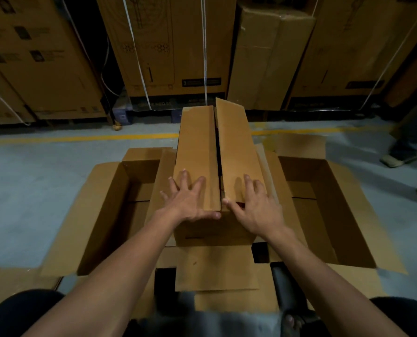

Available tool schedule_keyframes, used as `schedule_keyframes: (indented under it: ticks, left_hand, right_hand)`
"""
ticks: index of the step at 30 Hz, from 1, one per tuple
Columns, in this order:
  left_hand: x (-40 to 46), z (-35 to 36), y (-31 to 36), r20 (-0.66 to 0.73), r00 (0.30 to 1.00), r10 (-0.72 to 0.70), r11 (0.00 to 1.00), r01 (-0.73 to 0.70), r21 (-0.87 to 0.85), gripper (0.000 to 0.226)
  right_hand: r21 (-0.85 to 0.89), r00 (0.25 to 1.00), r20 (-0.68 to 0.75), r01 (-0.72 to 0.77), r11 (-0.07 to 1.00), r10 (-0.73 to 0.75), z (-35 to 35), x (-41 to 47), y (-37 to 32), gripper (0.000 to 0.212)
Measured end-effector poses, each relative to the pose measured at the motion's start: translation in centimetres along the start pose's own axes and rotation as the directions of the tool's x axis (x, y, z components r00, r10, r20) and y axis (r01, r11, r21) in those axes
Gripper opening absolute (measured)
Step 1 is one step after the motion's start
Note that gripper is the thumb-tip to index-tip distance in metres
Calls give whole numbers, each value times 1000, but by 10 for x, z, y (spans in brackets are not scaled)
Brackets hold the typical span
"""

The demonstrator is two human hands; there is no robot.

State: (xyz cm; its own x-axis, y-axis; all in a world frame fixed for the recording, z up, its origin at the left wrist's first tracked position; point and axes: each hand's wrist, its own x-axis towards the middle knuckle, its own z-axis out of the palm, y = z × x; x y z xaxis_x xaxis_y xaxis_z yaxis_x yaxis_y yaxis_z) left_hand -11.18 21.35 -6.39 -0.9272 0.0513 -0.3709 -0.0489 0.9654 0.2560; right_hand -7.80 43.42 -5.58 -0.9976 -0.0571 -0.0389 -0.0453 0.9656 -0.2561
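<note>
A long narrow cardboard box (197,142) stands in front of me, its two top flaps folded down with a dark gap between them. The right flap (234,139) sits slightly raised at its far end. My left hand (190,200) lies flat with spread fingers on the near end of the left flap. My right hand (256,203) presses flat on the near end of the right flap, its thumb at the gap. The box's near end flap (217,266) hangs open toward me.
An open empty carton (110,207) lies left of the box and another (329,210) lies right. Tall strapped cartons (173,45) line the back behind a yellow floor line (81,138). Another person's feet (397,159) stand at the right edge. Flat cardboard (8,283) lies near left.
</note>
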Motion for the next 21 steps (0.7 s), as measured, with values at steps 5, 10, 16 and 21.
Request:
schedule_keyframes:
  ticks: [5,10,16,21]
  left_hand:
    - [-2,5,0,-85,995,55,998,-55,8,124]
    - [-11,7,-7,-155,983,103,991,-87,105,106]
    - [-36,-4,-1,-441,880,178,964,-245,-100,58]
    - [-52,-6,-22,-562,643,-520,682,-85,-727,51]
  right_hand:
    - [41,817,-565,163,986,-112,-16,-9,11,67]
    - [-505,930,-343,-61,861,-135,-32,-6,37,76]
    - [-450,989,-2,-135,883,150,-1,3,50,63]
    - [-165,980,-35,-198,966,195,8,7,51,64]
